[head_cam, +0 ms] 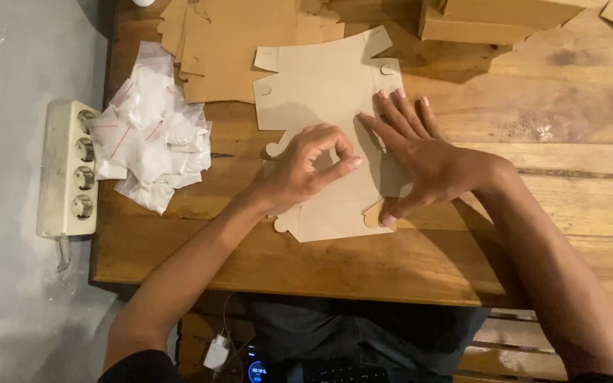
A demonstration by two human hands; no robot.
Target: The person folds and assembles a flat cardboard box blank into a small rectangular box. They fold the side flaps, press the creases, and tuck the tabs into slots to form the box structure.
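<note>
A flat, unfolded box blank of thin brown cardboard with rounded tabs [321,106] lay in the middle of the brown wooden desk [533,234], directly in front of the person. The right hand [431,159] was open and lay flat on the blank, with the fingers spread and pressing it down near its right side. The left hand [306,170] was half closed above the middle of the sheet, with thumb and forefinger curved toward each other; whether it pinched a flap or only touched the surface, I could not tell. The blank looked light and rather stiff, but it would probably bend easily along its creases and could tear at the small tabs, so I judged it best to hold it by the wide panels or the long edges. There was one blank under the hands. Behind it lay a loose stack of similar brown cardboard blanks [221,50] (too overlapped to count). At the far edge stood two folded brown cardboard boxes [491,18], as far as I could see. On the left lay a heap of small clear plastic bags with white content [154,131], and beside the desk one white power strip with four sockets [69,170].
</note>
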